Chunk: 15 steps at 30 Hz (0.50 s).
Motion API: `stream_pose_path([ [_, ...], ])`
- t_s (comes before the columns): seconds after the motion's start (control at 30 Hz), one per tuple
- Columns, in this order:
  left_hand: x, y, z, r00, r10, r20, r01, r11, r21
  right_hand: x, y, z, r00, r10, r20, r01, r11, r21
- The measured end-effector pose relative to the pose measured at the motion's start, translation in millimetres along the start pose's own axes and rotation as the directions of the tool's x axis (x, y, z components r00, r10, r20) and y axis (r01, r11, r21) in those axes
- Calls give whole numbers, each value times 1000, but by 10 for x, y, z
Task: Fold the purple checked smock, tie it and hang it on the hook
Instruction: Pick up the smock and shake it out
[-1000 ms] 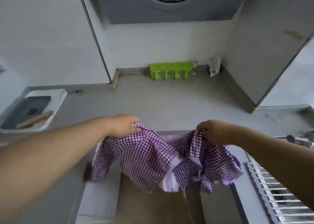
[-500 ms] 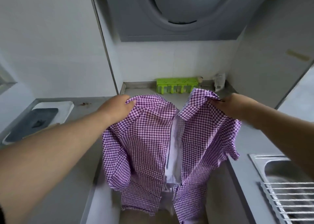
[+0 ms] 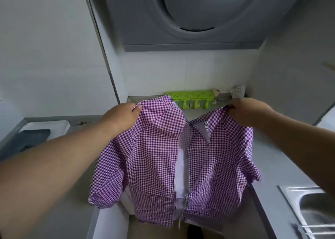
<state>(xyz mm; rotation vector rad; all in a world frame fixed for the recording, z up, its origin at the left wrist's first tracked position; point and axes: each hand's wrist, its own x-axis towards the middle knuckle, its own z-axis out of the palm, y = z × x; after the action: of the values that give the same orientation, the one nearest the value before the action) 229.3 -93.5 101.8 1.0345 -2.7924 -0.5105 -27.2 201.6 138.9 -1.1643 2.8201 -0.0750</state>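
The purple checked smock point(image 3: 154, 166) hangs spread in the air in front of me, open down the middle with its pale lining showing. My left hand point(image 3: 121, 117) pinches its upper left corner. My right hand point(image 3: 246, 111) pinches its upper right corner. The sleeves droop at both sides and a thin tie string dangles at the bottom edge. A green rack with hooks point(image 3: 192, 98) sits behind the smock at the back wall, low by the counter.
A grey counter point(image 3: 282, 162) runs round a recess. A white tray point(image 3: 54, 128) with a dark board lies at the left. A steel sink point(image 3: 315, 208) with a wire rack is at the lower right. A range hood point(image 3: 190, 15) hangs overhead.
Both hands have lifted the smock from a bunched heap at the counter edge up into the air, and it now hangs unfurled at full length. The view has tilted upward.
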Motion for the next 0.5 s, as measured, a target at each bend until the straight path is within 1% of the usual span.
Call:
stream_pose_path([
  [0.13,513,52,111,999,-39,-7,39,999,8,756,127,108,999,-42,-17,41,998,-46],
  [0.2,810,87,192,997,-81,-8,81,997,21,1227,216,220,999,-48,7,49,998,-40],
  [0.33,1286,102,285,987,-161,-15,162,975,153,1858,256,383,998,-53,36,52,998,28],
  [0.4,1451,101,321,977,-212,-7,209,956,205,2132,286,473,996,-47,79,44,998,47],
  [0.5,1641,99,375,957,-285,60,259,928,268,2448,316,658,992,-37,119,27,996,87],
])
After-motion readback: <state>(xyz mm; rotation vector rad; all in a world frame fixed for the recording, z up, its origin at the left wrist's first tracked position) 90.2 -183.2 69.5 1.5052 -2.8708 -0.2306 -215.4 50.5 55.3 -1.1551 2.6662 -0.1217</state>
